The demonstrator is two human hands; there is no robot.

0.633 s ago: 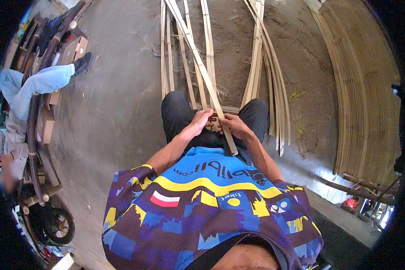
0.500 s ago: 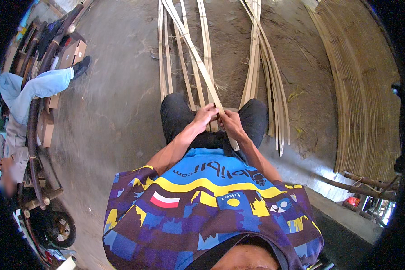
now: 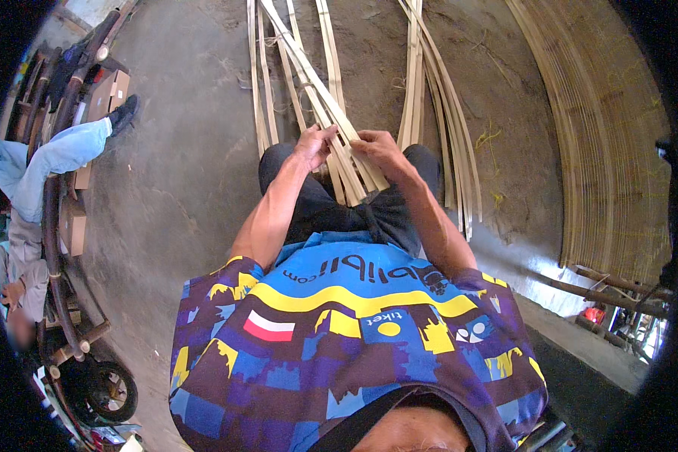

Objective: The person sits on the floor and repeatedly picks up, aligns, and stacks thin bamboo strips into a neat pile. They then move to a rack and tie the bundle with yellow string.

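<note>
Left hand (image 3: 316,148) and right hand (image 3: 382,152) have fingers clamped on opposite edges of the thin, flat, pale wooden strips (image 3: 348,175), their blunt ends fanned near above dark trousers (image 3: 309,209), lengths running far over rough brown floor (image 3: 377,83).

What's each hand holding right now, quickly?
Left hand: closed on the pale strips, at their left side.
Right hand: closed on their right side.
</note>
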